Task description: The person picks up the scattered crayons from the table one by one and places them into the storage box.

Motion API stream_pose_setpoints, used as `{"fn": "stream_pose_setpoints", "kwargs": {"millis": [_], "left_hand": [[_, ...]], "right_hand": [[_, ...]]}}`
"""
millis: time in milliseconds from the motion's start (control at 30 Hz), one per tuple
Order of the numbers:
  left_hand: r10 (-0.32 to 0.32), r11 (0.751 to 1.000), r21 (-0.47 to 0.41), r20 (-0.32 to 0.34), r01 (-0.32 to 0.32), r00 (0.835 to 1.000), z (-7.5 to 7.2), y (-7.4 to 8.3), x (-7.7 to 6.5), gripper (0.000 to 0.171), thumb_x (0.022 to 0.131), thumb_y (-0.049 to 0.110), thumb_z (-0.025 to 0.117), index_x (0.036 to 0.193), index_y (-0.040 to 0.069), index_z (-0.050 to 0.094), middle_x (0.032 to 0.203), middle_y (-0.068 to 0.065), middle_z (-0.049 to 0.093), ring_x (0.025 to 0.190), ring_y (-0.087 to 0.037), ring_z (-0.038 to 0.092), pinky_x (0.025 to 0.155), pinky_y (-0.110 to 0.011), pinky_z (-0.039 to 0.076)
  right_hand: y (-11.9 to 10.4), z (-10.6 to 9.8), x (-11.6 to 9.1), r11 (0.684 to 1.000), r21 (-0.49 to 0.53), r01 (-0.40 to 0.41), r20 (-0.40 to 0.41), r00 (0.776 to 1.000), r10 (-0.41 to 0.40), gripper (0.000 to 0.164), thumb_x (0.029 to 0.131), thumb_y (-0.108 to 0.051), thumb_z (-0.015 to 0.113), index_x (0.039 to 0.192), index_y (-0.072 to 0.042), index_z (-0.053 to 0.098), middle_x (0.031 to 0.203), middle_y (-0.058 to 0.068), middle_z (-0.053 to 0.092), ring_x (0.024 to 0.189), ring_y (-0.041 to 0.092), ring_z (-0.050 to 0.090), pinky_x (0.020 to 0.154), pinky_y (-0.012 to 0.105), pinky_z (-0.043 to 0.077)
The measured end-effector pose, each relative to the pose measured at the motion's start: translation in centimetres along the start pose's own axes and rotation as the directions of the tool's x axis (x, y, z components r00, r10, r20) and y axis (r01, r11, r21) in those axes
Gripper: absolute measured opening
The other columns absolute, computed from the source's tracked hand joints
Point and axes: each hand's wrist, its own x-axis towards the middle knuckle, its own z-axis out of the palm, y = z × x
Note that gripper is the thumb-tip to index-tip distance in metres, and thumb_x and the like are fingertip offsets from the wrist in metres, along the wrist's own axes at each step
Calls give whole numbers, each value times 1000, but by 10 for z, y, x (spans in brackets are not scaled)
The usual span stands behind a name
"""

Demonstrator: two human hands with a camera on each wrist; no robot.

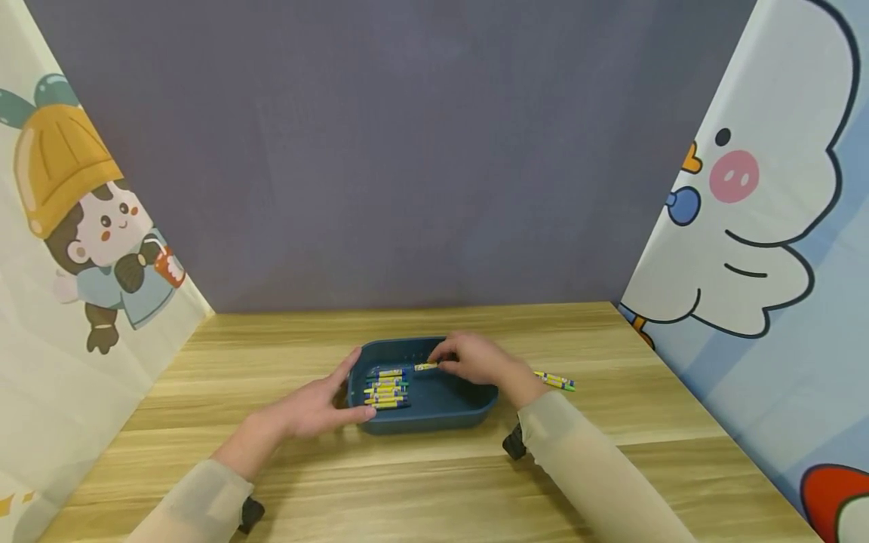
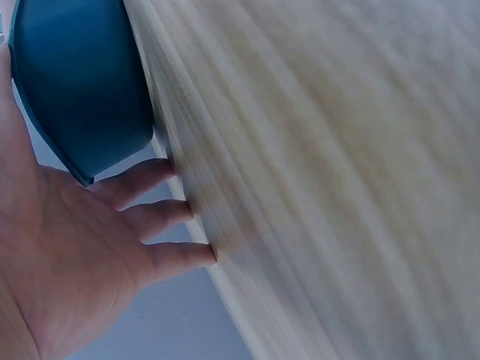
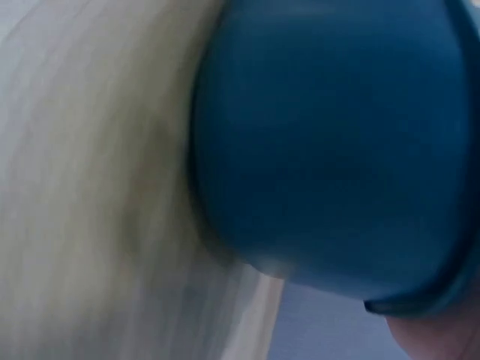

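Note:
A dark blue rectangular tray (image 1: 429,424) with rounded corners stands on the table. Several yellow-labelled crayons (image 1: 388,384) lie in a column on its left side. Over the tray's far half, my right hand (image 1: 473,356) pinches another yellow-labelled crayon (image 1: 423,366) at its right end, close to the column's top. My left hand (image 1: 314,407) spans the tray's left end, its thumb by the near corner and its forefinger by the far one. In the left wrist view, three straight fingers (image 2: 161,214) reach to the tabletop beside the tray wall (image 2: 86,82).
Outside the tray, to the right behind my forearm, a couple of crayons (image 1: 557,380) lie on the wooden table (image 1: 326,483). A grey panel (image 1: 407,166) rises at the back, with cartoon-printed sheets at both sides. The right wrist view shows mostly tray wall (image 3: 330,150).

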Motion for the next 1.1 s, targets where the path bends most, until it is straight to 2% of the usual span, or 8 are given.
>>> {"fn": "stream_pose_setpoints", "kwargs": {"millis": [200,400,667,867,1100], "left_hand": [[-4,1000,5,4,4,1000,0,2,-1,119,97,73,69,178,29,-6,168,-30,47,151,-51,51,122,-69,41],[-5,1000,1,4,5,1000,0,4,-2,118,98,70,70,179,28,-5,166,-31,49,147,-52,55,121,-68,43],[-7,1000,-21,9,7,1000,1,3,-1,119,98,70,71,178,29,-6,166,-28,50,146,-48,57,120,-67,45],[-8,1000,7,4,8,1000,1,2,0,119,98,72,70,178,30,-7,165,-33,49,142,-48,60,118,-66,47],[-2,1000,19,-4,2,1000,0,2,0,118,98,70,70,178,28,-6,164,-31,51,140,-44,62,116,-65,48]], "right_hand": [[-7,10,3,988,-149,-28,6,1000,30,22,107,-21,74,125,-28,83,118,0,75,100,18,70,86,42,59],[-13,11,5,975,-219,-25,27,999,31,25,106,-14,73,124,-27,84,123,-1,79,111,22,75,92,44,63],[-8,15,11,978,-208,-21,48,998,31,26,107,-15,73,127,-29,83,129,-3,79,116,20,75,96,43,63],[-6,16,14,982,-184,-33,28,999,38,25,106,-21,75,127,-32,83,132,-7,79,120,18,75,99,42,63],[-5,19,13,979,-201,-26,8,1000,29,25,105,-20,77,127,-32,83,130,-5,79,120,18,74,99,43,62]]}}
